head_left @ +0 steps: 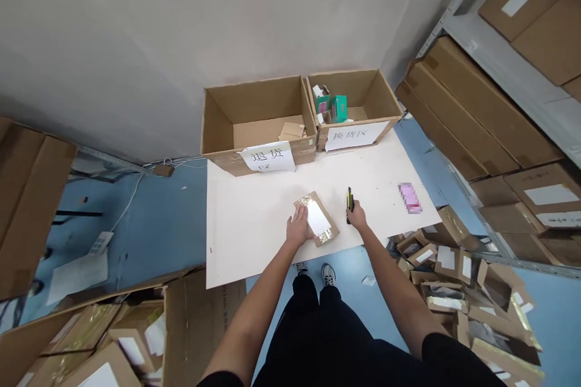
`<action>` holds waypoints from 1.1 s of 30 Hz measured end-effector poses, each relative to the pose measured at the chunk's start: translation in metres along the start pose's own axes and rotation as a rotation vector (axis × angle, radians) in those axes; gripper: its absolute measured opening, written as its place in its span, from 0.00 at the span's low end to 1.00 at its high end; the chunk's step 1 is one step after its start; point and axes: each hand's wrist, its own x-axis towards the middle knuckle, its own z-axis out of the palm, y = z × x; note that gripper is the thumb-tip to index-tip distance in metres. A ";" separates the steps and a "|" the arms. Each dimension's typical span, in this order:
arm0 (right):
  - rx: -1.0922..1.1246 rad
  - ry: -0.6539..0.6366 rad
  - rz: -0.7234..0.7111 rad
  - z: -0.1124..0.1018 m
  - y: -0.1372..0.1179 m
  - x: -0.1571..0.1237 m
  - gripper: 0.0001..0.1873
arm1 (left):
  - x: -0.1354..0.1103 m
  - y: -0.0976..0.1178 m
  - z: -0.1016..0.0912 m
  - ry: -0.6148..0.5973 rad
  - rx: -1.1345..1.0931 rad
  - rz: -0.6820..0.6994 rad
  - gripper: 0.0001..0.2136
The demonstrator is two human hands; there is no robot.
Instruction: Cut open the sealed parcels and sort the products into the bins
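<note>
A small brown parcel (323,234) with a white label and shiny tape lies on a white board (254,224) on the blue floor. My left hand (298,227) rests flat on the parcel's left edge, fingers spread. My right hand (356,216) is closed around a black and yellow utility knife (350,200) just right of the parcel, the knife pointing away from me. A pink item (410,198), blurred, lies further right on the board.
Two open cardboard boxes with paper signs stand at the board's far edge: the left box (218,127) holds a brown scrap, the right box (385,103) small green cartons. Piles of parcels (458,272) lie right and lower left. Shelving with cartons (499,127) runs along the right.
</note>
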 end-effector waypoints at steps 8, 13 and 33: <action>-0.115 -0.260 -0.277 0.037 -0.119 -0.039 0.33 | 0.000 -0.002 0.003 0.049 -0.078 0.047 0.59; -0.219 -0.301 -0.237 0.038 -0.138 -0.038 0.34 | 0.003 -0.005 0.006 0.013 -0.056 0.037 0.62; -0.389 -0.644 -0.097 -0.008 -0.136 -0.050 0.39 | 0.007 -0.011 0.010 0.037 0.006 0.005 0.59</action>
